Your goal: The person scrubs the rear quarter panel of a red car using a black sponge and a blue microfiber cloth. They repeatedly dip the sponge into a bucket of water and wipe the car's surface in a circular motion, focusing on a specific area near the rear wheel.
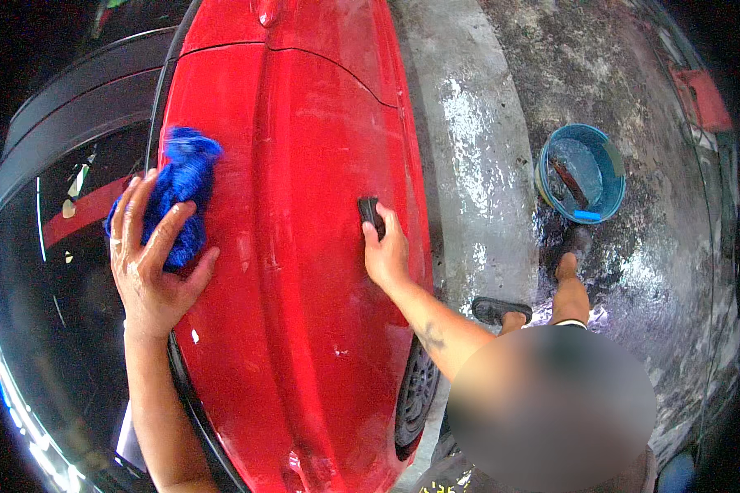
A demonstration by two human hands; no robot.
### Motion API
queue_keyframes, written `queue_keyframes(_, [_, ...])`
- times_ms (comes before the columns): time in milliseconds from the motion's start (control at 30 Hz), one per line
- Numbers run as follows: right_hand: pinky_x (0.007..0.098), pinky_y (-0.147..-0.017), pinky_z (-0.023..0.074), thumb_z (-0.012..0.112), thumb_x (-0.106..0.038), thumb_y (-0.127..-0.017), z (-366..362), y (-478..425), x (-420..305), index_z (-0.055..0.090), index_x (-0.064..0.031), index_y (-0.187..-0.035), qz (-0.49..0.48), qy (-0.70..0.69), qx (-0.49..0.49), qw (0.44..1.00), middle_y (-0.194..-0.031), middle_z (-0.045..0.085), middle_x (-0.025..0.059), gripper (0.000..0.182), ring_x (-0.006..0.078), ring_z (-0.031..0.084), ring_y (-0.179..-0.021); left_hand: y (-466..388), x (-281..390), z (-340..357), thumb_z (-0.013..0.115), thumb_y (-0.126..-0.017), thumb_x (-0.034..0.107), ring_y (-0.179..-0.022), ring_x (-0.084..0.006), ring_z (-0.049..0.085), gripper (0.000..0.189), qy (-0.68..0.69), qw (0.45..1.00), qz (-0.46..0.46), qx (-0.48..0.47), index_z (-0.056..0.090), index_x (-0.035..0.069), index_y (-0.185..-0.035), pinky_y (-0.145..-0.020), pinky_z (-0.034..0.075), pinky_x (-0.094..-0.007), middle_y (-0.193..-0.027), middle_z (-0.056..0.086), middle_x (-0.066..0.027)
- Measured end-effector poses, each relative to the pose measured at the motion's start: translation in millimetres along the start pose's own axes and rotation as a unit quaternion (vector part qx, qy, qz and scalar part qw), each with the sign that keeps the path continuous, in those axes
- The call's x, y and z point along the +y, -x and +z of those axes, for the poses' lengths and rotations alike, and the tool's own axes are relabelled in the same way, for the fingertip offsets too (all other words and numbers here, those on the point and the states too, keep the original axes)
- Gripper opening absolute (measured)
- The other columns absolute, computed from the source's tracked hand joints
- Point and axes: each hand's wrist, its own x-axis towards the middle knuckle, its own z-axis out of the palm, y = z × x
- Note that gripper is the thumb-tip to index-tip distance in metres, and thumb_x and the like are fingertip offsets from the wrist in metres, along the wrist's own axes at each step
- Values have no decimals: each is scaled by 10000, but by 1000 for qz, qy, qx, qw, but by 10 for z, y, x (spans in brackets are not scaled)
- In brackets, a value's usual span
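Observation:
The side of a red car stretches below me, its paint wet and streaked in places. My left hand lies with spread fingers over a bunched blue cloth, at the edge between the red panel and the dark glass. The cloth's far end is motion-blurred. Lower on the panel, my right hand grips a small black block between thumb and fingers, against or close to the paint. The block's exact kind is unclear.
A blue bucket holding water and a reddish-brown object stands on the wet concrete floor. Black sandals are near it. A car wheel shows below the panel. A blurred oval covers the lower right.

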Motion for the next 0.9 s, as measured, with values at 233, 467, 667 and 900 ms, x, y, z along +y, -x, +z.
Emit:
queue_keyframes(233, [507, -1165, 450, 692, -71, -1020, -186, 1301, -311, 563, 1, -1434, 3, -1, -26, 1000, -1421, 598, 259, 439, 435, 572, -1348, -74, -133, 226, 939, -656, 213, -1241, -373, 679, 471, 15, 1000, 1, -14, 803, 142, -1101, -1078, 536, -522, -1338, 743, -103])
queue_keyframes(467, [478, -1175, 462, 652, -98, -1045, 336, -323, 214, 594, 27, -1409, -8, -20, 55, 998, -1419, 650, 260, 389, 406, 612, -1359, -82, -121, 314, 965, -649, 176, -1185, -399, 701, 515, 48, 998, -33, -1, 787, 59, -1118, -1045, 545, -517, -1275, 744, -194])
queue_keyframes(667, [470, -1132, 491, 673, -164, -1048, 371, -1205, 459, 614, 29, -1396, 21, -47, 36, 998, -1370, 694, 257, 402, 414, 660, -1298, -94, -133, 353, 966, -683, 151, -1200, -405, 698, 550, 52, 998, -39, 0, 774, 42, -1187, -1071, 543, -501, -1288, 736, -203])
queue_keyframes(900, [519, -1174, 452, 689, -55, -1024, -67, 1372, 123, 553, 18, -1478, 5, -7, 6, 1000, -1403, 615, 271, 480, 442, 584, -1346, -60, -156, 327, 967, -695, 141, -1172, -376, 708, 554, 47, 998, -50, 8, 780, 57, -1210, -1039, 552, -475, -1268, 736, -187])
